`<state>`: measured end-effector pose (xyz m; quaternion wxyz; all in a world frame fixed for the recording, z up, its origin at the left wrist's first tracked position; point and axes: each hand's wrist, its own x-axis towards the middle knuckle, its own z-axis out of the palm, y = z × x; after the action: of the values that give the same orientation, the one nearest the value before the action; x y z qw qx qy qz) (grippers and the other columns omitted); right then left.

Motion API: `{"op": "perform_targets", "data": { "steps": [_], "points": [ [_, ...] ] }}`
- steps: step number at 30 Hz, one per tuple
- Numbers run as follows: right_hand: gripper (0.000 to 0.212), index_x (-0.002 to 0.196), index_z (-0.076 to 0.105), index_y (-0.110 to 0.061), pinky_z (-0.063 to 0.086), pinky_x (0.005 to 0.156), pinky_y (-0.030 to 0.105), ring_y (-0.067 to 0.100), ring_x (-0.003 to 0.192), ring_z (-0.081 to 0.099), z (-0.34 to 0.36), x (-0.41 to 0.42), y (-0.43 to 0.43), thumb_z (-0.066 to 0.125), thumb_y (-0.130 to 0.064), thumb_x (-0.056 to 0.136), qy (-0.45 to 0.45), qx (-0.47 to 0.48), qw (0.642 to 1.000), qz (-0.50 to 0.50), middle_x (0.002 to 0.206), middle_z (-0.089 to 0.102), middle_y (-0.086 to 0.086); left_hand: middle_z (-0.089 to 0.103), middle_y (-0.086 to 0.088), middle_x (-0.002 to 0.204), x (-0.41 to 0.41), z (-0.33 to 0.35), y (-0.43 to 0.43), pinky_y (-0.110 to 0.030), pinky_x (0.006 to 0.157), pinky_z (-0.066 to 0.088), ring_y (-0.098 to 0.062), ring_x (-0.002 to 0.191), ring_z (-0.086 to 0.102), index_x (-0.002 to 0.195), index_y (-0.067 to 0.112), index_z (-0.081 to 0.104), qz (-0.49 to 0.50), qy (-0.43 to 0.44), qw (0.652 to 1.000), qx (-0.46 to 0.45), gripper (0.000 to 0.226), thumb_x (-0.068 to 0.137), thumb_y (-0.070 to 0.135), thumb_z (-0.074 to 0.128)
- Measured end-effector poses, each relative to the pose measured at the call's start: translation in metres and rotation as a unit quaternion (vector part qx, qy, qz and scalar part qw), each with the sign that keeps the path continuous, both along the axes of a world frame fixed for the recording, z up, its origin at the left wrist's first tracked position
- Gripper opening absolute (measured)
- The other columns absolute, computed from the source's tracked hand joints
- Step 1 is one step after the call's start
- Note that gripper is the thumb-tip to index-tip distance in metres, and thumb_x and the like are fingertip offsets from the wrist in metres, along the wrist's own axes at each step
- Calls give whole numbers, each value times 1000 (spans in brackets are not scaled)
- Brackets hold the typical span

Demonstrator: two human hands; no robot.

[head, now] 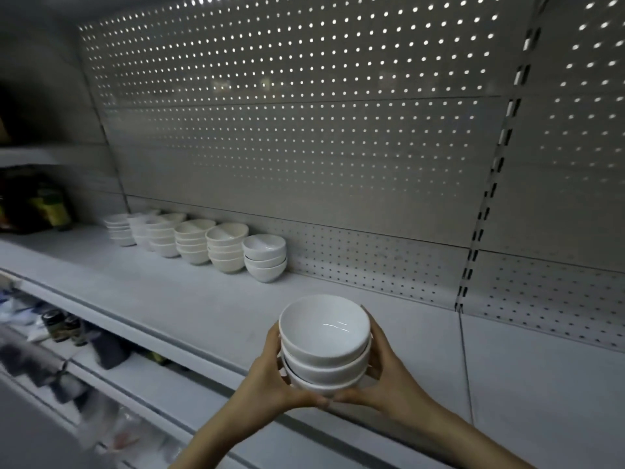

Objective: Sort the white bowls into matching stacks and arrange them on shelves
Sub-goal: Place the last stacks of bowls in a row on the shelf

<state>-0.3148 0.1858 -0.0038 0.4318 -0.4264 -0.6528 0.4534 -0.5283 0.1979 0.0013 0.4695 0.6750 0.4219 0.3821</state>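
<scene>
White bowls [324, 340] — a stack of three — are held over the front of the shelf [176, 292], left hand [270, 374] and right hand [385, 367] each curled round its sides. More stacks [196, 240] line the pegboard [304, 147] — back left.

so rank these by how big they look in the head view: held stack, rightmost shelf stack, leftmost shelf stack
1. held stack
2. rightmost shelf stack
3. leftmost shelf stack
Nearness to the camera drives this; true sizes unsure.
</scene>
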Motion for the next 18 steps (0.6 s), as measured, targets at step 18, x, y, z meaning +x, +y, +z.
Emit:
{"op": "perform_targets", "data": {
  "steps": [18],
  "points": [
    [118,140,23,-45,48,88,16,-3,119,51,-6,-84,181,93,-17,49,62,-19,998,4,128,52,-27,42,14,137,-73,-4,168,-19,83,50,1,112,56,132,40,31,64,-48,997,-7,105,53,10,92]
  ]
}}
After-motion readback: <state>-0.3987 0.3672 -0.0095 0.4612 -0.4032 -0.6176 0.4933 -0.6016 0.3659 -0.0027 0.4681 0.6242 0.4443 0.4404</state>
